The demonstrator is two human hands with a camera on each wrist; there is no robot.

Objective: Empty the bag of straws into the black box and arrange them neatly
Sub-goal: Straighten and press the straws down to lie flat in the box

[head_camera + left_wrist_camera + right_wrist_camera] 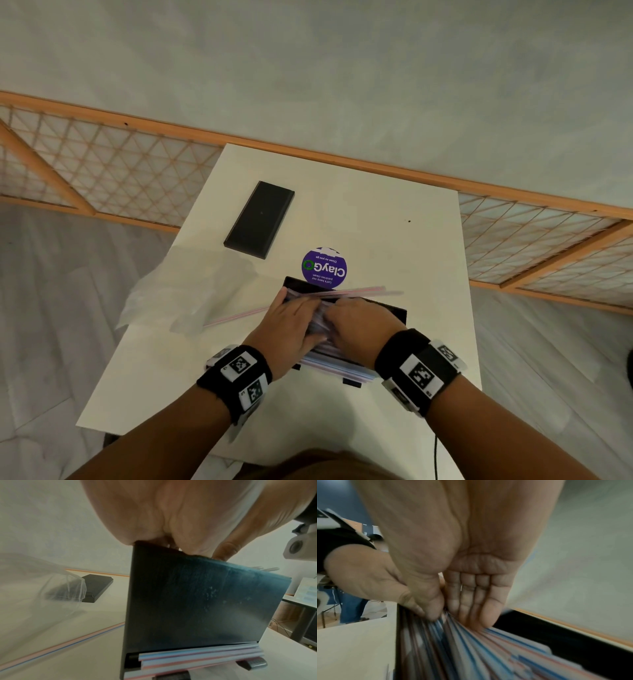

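Note:
The black box (394, 312) stands upright at the middle of the white table (394, 222), packed with pink and blue striped straws (337, 366). A few straws (359, 292) lie slanted across its top. My left hand (294, 303) curls over the bundle from the left; its fingers are hidden behind the box wall (197, 601) in the left wrist view. My right hand (453, 615) presses straight fingers and thumb onto the straws (471, 649). Straw ends (197, 654) poke from the slot at the box's base. One loose straw (236, 314) lies on the table.
The crumpled, empty clear bag (178, 294) lies left of the box, overhanging the table's left edge. The black lid (260, 219) rests at the far left. A purple round sticker (324, 266) sits just behind the box. A wooden lattice rail (102, 171) runs behind the table.

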